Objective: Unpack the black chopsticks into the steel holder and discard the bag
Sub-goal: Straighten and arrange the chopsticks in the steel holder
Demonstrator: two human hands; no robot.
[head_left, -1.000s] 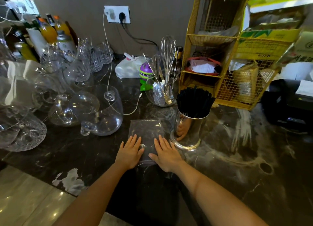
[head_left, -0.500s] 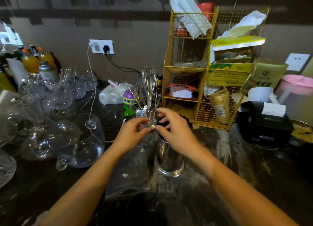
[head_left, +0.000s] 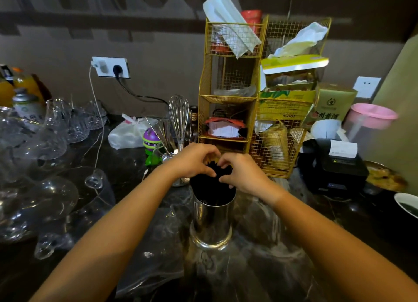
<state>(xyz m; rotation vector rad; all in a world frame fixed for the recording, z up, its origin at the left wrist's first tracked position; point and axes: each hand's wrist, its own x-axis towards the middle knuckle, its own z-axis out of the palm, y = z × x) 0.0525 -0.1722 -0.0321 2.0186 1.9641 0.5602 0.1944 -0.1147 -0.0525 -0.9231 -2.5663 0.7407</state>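
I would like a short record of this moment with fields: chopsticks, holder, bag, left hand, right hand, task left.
chopsticks: black chopsticks stand upright in the holder
holder: shiny steel cylinder holder, upright on dark marble counter
bag: clear plastic bag lies flat, left of holder
left hand: left hand on chopstick tops
right hand: right hand on chopstick tops
task left: discard bag

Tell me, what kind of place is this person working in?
Probably the service counter of a café, bar or small restaurant. Rows of clear glassware crowd the dark marble counter, a black receipt printer feeds out paper, and a steel holder is packed with black chopsticks.
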